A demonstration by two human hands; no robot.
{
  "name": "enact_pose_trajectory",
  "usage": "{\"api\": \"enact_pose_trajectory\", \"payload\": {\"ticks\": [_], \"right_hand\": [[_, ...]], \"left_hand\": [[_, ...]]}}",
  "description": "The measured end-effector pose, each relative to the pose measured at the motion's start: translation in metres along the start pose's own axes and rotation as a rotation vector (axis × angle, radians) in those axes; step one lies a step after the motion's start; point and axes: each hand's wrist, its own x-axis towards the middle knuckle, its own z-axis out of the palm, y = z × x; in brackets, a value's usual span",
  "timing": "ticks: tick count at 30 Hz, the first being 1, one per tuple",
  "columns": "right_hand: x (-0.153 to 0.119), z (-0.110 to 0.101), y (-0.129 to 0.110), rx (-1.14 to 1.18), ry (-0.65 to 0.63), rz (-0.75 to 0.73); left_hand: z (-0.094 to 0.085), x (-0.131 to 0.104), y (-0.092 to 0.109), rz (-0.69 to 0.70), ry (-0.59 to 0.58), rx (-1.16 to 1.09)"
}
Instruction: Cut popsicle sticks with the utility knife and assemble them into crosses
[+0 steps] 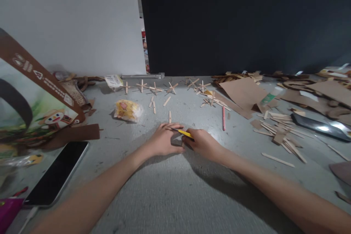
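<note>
1. At far left: printed paper bag (35,106) with brown handle, lying on the grey table (164,190); below it a dark phone (56,173), face up, close to the table edge.
2. Further right: small crumpled yellow wrapper (128,110), apart from the hands.
3. Behind, along the wall: row of small crosses made of wooden sticks (155,88), with some loose sticks in front of them.
4. In the middle: left hand (163,140), palm down, fingers curled, fingertips pressing on something small on the table; not clear what is under them.
5. Just beside, touching the left hand: right hand (203,142), closed around a yellow cutter (184,133), tip of it pointing left under the left fingers.
6. Right of the hands: red pencil (223,117) lying alone.
7. Further right: heap of loose wooden strips (276,131) and brown cardboard sheets (244,93).
8. At far right: dark glossy object (319,127), not possible to identify.
</note>
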Motion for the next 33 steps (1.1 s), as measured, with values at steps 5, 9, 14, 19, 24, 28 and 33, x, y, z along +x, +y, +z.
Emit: {"api": "enact_pose_trajectory", "payload": {"ticks": [5,9,14,19,24,28,33], "right_hand": [[0.001,0.001,0.005,0.039,0.045,0.006],[0.002,0.003,0.01,0.081,0.047,-0.028],[0.003,0.006,0.015,0.089,0.075,-0.064],[0.002,0.007,0.015,0.082,0.113,-0.083],[0.0,0.017,0.015,0.036,0.199,-0.086],[-0.001,0.023,0.017,0.121,0.284,-0.18],[0.008,0.012,0.024,0.283,0.322,-0.134]], "left_hand": [[0.001,0.0,-0.002,0.004,-0.002,0.015],[0.001,0.0,-0.002,0.025,-0.003,0.021],[0.0,0.0,-0.002,0.051,-0.008,0.023],[0.003,-0.001,-0.002,0.049,0.008,0.033],[0.007,-0.004,0.0,0.041,0.08,0.032],[0.008,-0.004,0.0,0.049,0.114,0.032],[0.005,-0.003,0.0,0.068,0.072,0.063]]}}
